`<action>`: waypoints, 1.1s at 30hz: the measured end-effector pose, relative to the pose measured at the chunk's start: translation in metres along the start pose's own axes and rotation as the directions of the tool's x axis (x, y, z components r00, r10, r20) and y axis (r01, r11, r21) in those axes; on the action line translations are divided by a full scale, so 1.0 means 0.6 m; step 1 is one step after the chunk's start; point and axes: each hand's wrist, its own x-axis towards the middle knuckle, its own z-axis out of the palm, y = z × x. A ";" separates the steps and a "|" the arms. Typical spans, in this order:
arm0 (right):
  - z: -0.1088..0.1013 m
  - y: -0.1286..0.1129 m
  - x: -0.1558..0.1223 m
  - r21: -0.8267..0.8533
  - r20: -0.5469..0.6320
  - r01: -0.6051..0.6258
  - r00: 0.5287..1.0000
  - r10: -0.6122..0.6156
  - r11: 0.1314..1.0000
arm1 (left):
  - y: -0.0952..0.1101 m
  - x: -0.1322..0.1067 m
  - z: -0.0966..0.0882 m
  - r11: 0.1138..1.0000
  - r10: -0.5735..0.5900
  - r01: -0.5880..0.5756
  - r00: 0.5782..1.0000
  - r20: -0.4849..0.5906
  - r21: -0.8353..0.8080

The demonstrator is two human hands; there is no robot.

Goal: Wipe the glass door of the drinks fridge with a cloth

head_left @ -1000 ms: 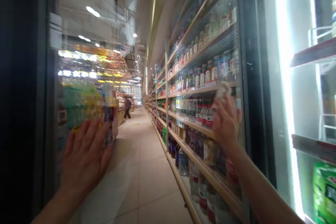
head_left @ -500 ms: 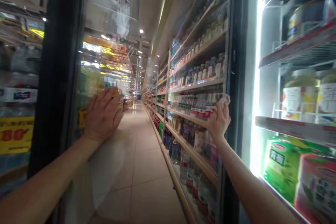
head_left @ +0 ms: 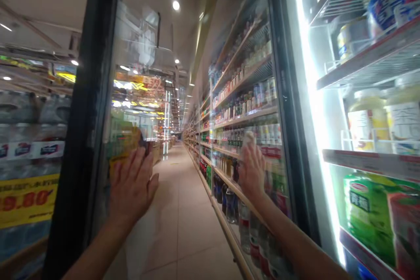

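Note:
A glass door with a dark frame stands open in front of me. My left hand lies flat against the left part of the glass, its fingers stretched and holding nothing. Toward the door's right side, my right hand presses a crumpled white cloth to the glass. The cloth shows at the fingertips, and the palm hides the rest of it.
To the right is a lit fridge with wire shelves, yellow bottles and a green pack. Bottled drinks with a yellow price sign stand on the left. An aisle and stocked shelves show in the glass.
My right hand has moved left with the cloth, away from the door's right frame. My left hand sits lower in the view. The camera has shifted, and the left frame appears further right.

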 end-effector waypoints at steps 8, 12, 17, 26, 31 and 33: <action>0.029 -0.055 0.135 0.058 -0.100 -0.204 0.973 0.209 0.977 | -0.008 0.002 0.005 0.995 0.081 -0.080 0.997 -0.011 0.067; 0.037 -0.142 0.134 0.165 0.042 0.106 0.993 -0.115 0.981 | -0.007 -0.002 0.003 0.999 0.029 -0.030 1.000 0.012 0.035; 0.027 -0.293 0.027 0.312 0.155 0.401 0.873 -0.462 0.861 | 0.034 0.015 -0.004 0.977 -0.064 0.067 0.998 0.019 -0.205; 0.026 -0.129 0.024 0.224 0.117 0.379 0.904 -0.411 0.898 | 0.108 0.058 0.044 0.961 -0.157 0.191 0.973 0.171 -0.202; 0.029 -0.103 -0.007 0.048 0.162 0.354 0.920 -0.357 0.934 | -0.030 0.077 0.020 0.949 -0.314 0.313 0.946 0.078 0.021; 0.029 -0.112 -0.008 0.027 0.144 0.362 0.921 -0.362 0.932 | -0.051 0.074 0.024 0.954 -0.300 0.300 0.954 0.018 0.029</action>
